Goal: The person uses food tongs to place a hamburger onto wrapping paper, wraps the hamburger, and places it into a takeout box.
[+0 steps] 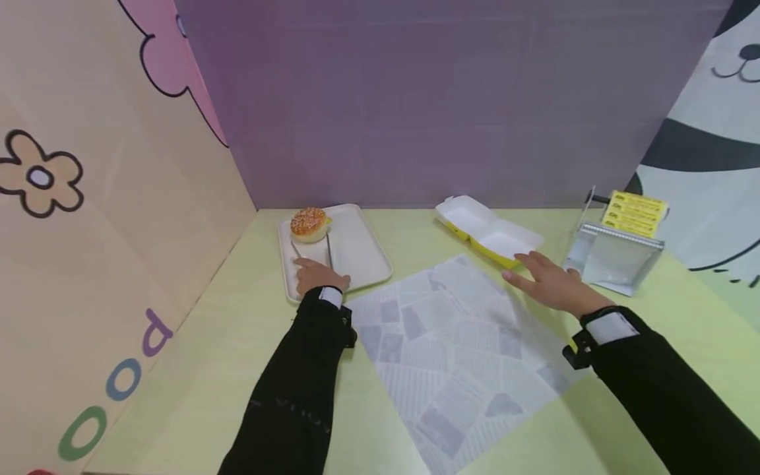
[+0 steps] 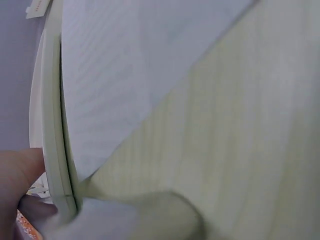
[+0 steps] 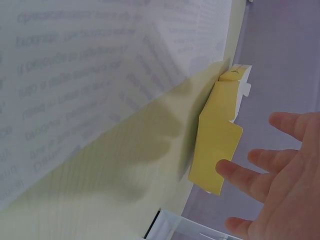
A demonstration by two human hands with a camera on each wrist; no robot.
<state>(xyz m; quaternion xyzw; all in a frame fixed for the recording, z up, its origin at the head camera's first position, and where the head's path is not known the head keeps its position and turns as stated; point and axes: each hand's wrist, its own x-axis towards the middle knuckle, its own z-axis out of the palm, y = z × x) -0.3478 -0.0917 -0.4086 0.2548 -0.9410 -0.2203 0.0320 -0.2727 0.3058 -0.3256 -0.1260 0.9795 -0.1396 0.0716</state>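
Note:
My left hand (image 1: 320,276) is low over the near side of a white tray (image 1: 362,244), holding metal tongs (image 1: 329,251) whose two arms point away toward a sesame-topped burger (image 1: 309,224). In the left wrist view, the thumb (image 2: 22,167) shows beside the tray's rim (image 2: 55,125), and most of the grip is hidden. Fingers spread and nothing held, my right hand (image 1: 555,285) hovers by the near end of an opened yellow-and-white takeaway box (image 1: 495,231). Its fingertips overlap the yellow side of the box in the right wrist view.
A printed sheet of wrapping paper (image 1: 457,349) lies flat on the table between my arms. At the right stands a clear holder (image 1: 614,257) with yellow packets (image 1: 635,214). A purple panel (image 1: 451,105) closes off the back, and a decorated wall (image 1: 119,231) runs along the left.

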